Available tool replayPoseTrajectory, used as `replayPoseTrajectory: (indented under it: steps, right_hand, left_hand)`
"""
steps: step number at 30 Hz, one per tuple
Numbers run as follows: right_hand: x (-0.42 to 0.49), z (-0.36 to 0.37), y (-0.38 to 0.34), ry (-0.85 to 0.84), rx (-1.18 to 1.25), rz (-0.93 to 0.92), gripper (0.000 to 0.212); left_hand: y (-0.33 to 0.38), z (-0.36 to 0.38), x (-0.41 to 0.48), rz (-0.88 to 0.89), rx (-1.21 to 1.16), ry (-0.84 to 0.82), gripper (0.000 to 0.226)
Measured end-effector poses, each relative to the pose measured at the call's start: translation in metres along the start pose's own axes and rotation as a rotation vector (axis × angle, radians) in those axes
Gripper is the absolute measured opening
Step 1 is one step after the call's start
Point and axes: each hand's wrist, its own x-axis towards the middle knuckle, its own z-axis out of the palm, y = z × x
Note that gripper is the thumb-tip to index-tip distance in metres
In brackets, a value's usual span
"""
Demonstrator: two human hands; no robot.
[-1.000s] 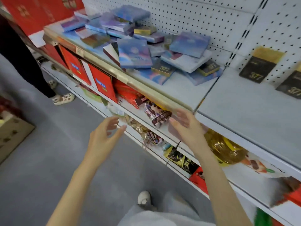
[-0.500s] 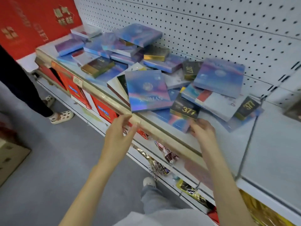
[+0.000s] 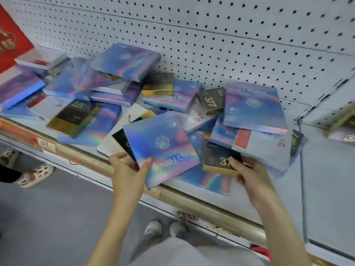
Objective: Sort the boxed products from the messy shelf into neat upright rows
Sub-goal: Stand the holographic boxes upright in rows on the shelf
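— While both forearms stretch up from the bottom of the frame, the left grip (image 3: 128,170) pinches the shiny blue box (image 3: 161,146) at its lower corner, thumb on top.
— And the right grip (image 3: 252,178)?
— Curled round a black-and-gold box (image 3: 219,160), centre right. Both boxes sit askew on the jumbled pile (image 3: 172,96) along the shelf (image 3: 326,179), near its front edge.

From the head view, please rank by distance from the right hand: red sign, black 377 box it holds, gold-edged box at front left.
1. Black 377 box: gripped in the right hand.
2. Gold-edged box: lying flat, front left.
3. Red sign: far left, at the back.
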Motion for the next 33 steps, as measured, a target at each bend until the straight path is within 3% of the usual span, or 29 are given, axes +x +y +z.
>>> replayPoseTrajectory:
  steps: [4, 9, 12, 17, 20, 25, 30, 33]
  right_hand:
    - [-0.021, 0.006, -0.013, 0.022, 0.070, 0.088, 0.007]
    - [-0.051, 0.013, -0.015, 0.076, 0.234, 0.139, 0.010]
    - [-0.070, 0.023, -0.010, 0.062, 0.306, 0.179, 0.009]
    - [-0.105, 0.049, 0.003, -0.018, 0.377, 0.170, 0.030]
    - [-0.125, 0.068, 0.014, 0.058, 0.420, 0.124, 0.040]
    - [-0.159, 0.103, 0.034, 0.294, 0.767, -0.077, 0.044]
    - [-0.191, 0.108, 0.054, 0.269, 0.877, -0.188, 0.040]
    - [-0.201, 0.088, 0.055, 0.255, 1.006, -0.174, 0.052]
  left_hand:
    - [0.016, -0.003, 0.007, -0.113, -0.118, -0.240, 0.067]
    - [0.024, -0.018, 0.025, -0.061, -0.204, -0.373, 0.009]
    - [0.028, -0.034, 0.035, -0.042, -0.260, -0.437, 0.010]
    - [0.024, -0.054, 0.037, 0.011, -0.327, -0.505, 0.010]
    - [0.021, -0.064, 0.036, -0.021, -0.391, -0.570, 0.012]
    - [0.023, -0.066, 0.019, -0.025, -0.479, -0.734, 0.014]
    - [0.025, -0.059, -0.035, -0.073, -0.579, -0.816, 0.020]
    - [0.025, -0.058, -0.074, -0.047, -0.578, -0.866, 0.013]
